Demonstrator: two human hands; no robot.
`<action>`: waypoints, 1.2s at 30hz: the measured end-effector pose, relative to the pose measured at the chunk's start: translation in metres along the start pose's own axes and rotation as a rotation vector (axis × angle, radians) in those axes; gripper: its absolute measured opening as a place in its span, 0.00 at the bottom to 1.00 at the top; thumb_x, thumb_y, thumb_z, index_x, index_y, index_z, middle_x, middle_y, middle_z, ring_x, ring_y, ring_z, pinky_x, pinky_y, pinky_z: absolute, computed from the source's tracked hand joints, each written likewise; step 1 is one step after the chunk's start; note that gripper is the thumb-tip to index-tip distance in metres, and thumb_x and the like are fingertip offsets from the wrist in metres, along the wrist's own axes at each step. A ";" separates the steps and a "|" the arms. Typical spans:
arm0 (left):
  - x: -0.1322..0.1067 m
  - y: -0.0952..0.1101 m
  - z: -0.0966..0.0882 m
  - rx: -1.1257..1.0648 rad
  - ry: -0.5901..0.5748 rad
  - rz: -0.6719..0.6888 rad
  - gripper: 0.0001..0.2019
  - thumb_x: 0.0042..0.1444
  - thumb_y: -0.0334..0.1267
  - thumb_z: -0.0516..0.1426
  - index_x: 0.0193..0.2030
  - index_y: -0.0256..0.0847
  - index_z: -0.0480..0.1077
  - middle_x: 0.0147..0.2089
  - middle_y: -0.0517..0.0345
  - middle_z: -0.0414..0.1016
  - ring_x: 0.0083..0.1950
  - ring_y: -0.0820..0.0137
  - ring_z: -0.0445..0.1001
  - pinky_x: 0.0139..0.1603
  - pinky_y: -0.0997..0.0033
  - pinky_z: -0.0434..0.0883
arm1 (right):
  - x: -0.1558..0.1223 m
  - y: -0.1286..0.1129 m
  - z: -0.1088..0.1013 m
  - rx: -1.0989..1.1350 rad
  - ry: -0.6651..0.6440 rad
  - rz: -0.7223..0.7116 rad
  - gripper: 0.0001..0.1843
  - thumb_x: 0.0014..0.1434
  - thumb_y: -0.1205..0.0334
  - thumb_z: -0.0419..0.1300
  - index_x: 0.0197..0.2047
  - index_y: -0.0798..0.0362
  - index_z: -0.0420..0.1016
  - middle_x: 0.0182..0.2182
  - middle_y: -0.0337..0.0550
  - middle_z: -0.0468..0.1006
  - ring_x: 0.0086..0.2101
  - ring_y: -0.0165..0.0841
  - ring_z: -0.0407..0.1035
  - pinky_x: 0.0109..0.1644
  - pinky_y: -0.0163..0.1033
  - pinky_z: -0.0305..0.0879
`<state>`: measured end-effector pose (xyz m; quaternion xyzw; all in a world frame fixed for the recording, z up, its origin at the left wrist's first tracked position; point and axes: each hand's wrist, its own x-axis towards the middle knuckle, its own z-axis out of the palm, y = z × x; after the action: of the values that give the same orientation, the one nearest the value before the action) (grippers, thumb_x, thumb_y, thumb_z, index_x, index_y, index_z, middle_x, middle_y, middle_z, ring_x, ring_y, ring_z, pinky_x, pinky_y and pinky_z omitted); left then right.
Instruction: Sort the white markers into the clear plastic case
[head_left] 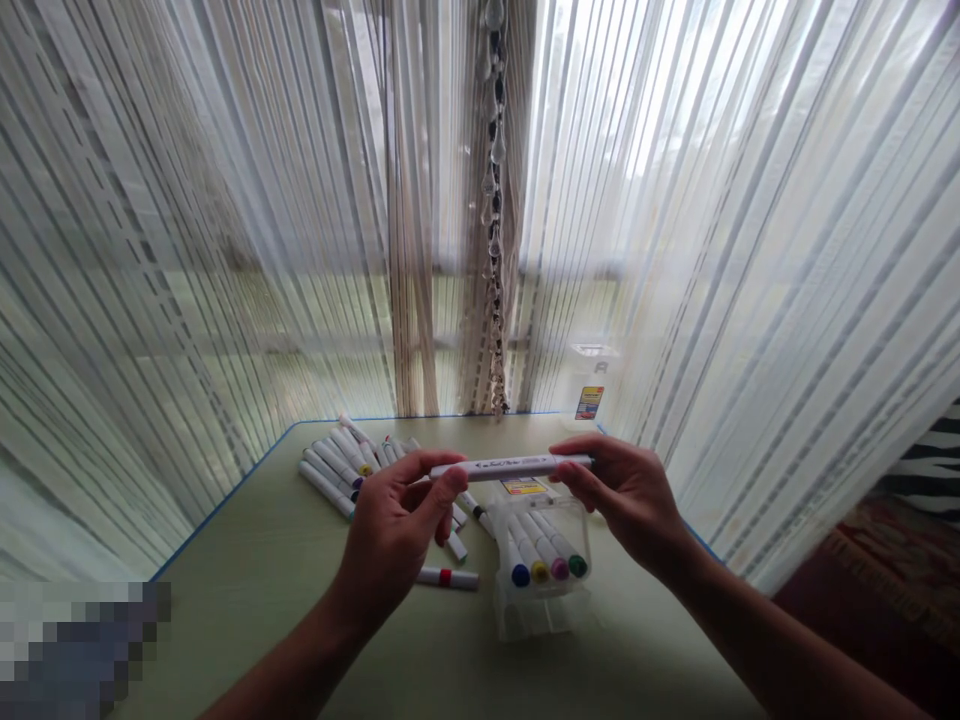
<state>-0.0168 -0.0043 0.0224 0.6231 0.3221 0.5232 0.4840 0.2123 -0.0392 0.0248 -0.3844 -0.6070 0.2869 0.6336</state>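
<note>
A white marker [510, 467] with dark lettering is held level above the table, between both hands. My left hand [405, 510] pinches its left end with thumb and fingers. On its other end, where a bit of green shows at the tip, my right hand [615, 490] is closed. Below stands a clear plastic marker case [544, 610] holding several white markers with blue, yellow, pink and green ends. Partly behind my left hand lies a pile of white markers [330, 470]. One marker with a red band [457, 578] lies nearer, its left end hidden by that hand.
The pale green table [247, 600] has a blue edge. At its back right stands a clear plastic container [592, 385] with a yellow label. String curtains [225, 250] and a hanging strand of glass beads [495, 200] are behind the table. Patterned fabric [885, 570] lies at right.
</note>
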 end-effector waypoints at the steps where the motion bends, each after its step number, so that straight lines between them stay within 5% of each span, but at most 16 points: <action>1: -0.001 0.001 0.001 0.006 0.002 -0.002 0.13 0.58 0.44 0.64 0.41 0.34 0.76 0.17 0.65 0.68 0.19 0.77 0.64 0.20 0.79 0.60 | 0.000 0.000 0.000 0.003 0.001 -0.001 0.09 0.54 0.59 0.72 0.36 0.54 0.83 0.23 0.42 0.79 0.18 0.25 0.62 0.19 0.31 0.56; 14: -0.001 0.001 0.002 -0.132 0.020 0.000 0.13 0.62 0.43 0.59 0.44 0.33 0.77 0.31 0.55 0.78 0.19 0.78 0.67 0.20 0.77 0.65 | 0.000 0.008 -0.005 0.233 0.026 0.163 0.15 0.60 0.52 0.67 0.44 0.54 0.85 0.26 0.47 0.81 0.19 0.26 0.58 0.20 0.34 0.47; 20: -0.001 0.001 0.001 -0.137 0.030 0.011 0.14 0.62 0.43 0.58 0.45 0.33 0.77 0.32 0.54 0.79 0.19 0.78 0.67 0.20 0.77 0.64 | 0.000 0.009 -0.004 0.227 0.025 0.153 0.15 0.61 0.52 0.66 0.44 0.53 0.85 0.26 0.46 0.81 0.19 0.26 0.58 0.20 0.33 0.47; 25: -0.003 0.003 0.003 -0.025 0.020 -0.025 0.12 0.55 0.43 0.65 0.40 0.35 0.76 0.21 0.63 0.71 0.19 0.77 0.65 0.19 0.80 0.63 | 0.000 0.007 -0.002 0.093 0.043 0.103 0.12 0.54 0.54 0.72 0.36 0.54 0.84 0.20 0.41 0.76 0.18 0.26 0.57 0.19 0.33 0.49; 30: -0.003 0.001 0.003 -0.016 0.012 -0.037 0.14 0.53 0.45 0.67 0.38 0.36 0.75 0.21 0.64 0.70 0.19 0.77 0.65 0.19 0.80 0.63 | -0.001 0.004 0.000 0.068 0.051 0.094 0.11 0.47 0.58 0.76 0.32 0.53 0.83 0.18 0.37 0.73 0.18 0.25 0.58 0.19 0.32 0.50; 36: -0.002 0.003 0.002 -0.049 0.027 -0.008 0.14 0.56 0.43 0.65 0.42 0.34 0.78 0.24 0.59 0.75 0.18 0.78 0.65 0.19 0.79 0.63 | 0.000 0.009 -0.003 0.173 0.039 0.130 0.13 0.57 0.53 0.71 0.40 0.53 0.85 0.23 0.42 0.77 0.18 0.25 0.57 0.19 0.33 0.47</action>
<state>-0.0156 -0.0076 0.0246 0.6027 0.3179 0.5374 0.4969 0.2161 -0.0347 0.0178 -0.3724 -0.5414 0.3711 0.6561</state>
